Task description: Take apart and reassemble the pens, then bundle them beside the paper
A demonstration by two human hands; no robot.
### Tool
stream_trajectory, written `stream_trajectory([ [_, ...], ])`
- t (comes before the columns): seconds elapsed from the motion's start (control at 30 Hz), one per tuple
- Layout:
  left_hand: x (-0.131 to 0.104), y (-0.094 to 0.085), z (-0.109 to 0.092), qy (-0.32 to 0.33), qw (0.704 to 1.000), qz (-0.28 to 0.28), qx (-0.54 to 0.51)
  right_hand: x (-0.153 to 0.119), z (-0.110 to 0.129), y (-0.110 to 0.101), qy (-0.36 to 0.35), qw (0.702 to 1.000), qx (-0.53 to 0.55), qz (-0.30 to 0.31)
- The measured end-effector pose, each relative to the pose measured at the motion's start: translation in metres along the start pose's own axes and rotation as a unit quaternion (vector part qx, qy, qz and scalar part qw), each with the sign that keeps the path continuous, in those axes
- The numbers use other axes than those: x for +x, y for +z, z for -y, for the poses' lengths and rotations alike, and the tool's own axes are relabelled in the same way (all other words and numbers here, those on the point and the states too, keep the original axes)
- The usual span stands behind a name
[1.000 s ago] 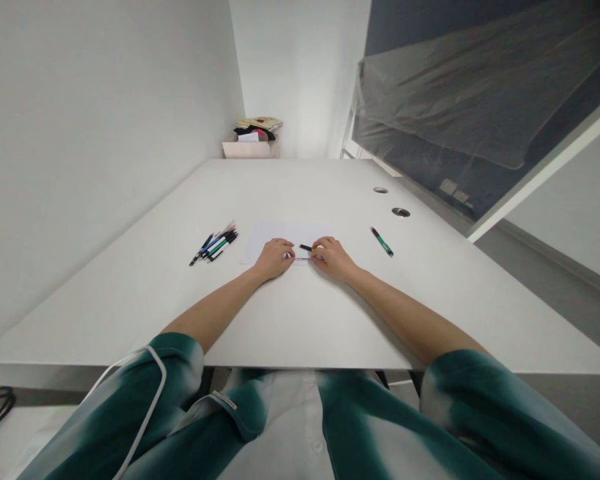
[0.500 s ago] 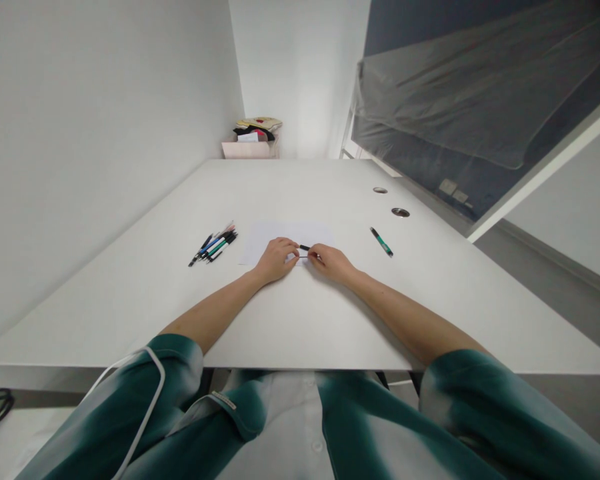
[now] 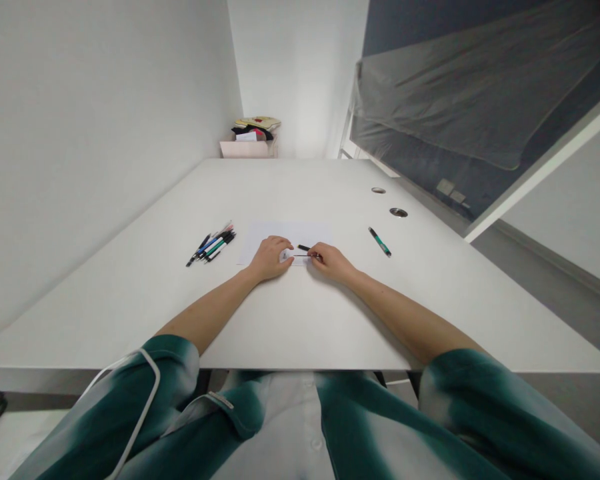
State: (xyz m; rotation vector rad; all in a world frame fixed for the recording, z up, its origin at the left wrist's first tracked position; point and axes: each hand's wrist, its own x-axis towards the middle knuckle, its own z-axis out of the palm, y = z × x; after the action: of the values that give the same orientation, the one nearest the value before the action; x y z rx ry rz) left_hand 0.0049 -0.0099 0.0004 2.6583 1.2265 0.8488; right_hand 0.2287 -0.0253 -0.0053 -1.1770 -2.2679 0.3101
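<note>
On the white sheet of paper (image 3: 250,240), my left hand (image 3: 270,259) rests with its thumb and fingers apart. A small thing, too tiny to make out, lies in that gap. My right hand (image 3: 333,263) pinches a thin dark rod that looks like a pen refill (image 3: 301,255); its tip points left toward my left hand. Just beyond the rod is a short black pen part (image 3: 303,248), its right end close to my right fingers. Whether those fingers touch it I cannot tell.
A pile of several pens (image 3: 213,245) lies left of the paper. One green and black pen (image 3: 379,242) lies to the right. Two round metal cable holes (image 3: 399,213) are set in the white table (image 3: 300,313). A box with cloths (image 3: 247,148) stands at the far end.
My left hand has opened and drawn slightly left, away from the thin rod. The rod now stays in my right hand alone, its left end exposed.
</note>
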Motion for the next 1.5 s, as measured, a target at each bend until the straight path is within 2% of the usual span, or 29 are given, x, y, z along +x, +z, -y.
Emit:
stream_trajectory([
  [0.23,0.001,-0.001,0.011,-0.07,0.994,0.054,0.066,-0.001,-0.002,-0.003,0.023,1.0,0.002,0.0],
  [0.37,0.003,-0.001,0.011,-0.092,0.992,0.069,0.055,-0.001,-0.002,-0.004,0.027,1.0,-0.002,0.002],
  [0.57,0.003,-0.001,0.011,-0.1,0.991,0.047,-0.08,-0.001,-0.002,-0.004,0.027,1.0,-0.005,-0.003],
  [0.7,0.003,-0.001,0.008,-0.112,0.985,0.036,-0.127,0.0,-0.002,-0.005,0.027,1.0,-0.006,-0.004],
  [0.97,0.004,0.0,0.001,-0.105,0.983,0.043,-0.146,0.001,0.002,-0.003,0.02,1.0,-0.003,-0.008],
  [1.5,0.003,0.002,-0.001,-0.095,0.983,0.05,-0.15,0.002,0.004,0.0,0.02,1.0,-0.008,-0.01],
])
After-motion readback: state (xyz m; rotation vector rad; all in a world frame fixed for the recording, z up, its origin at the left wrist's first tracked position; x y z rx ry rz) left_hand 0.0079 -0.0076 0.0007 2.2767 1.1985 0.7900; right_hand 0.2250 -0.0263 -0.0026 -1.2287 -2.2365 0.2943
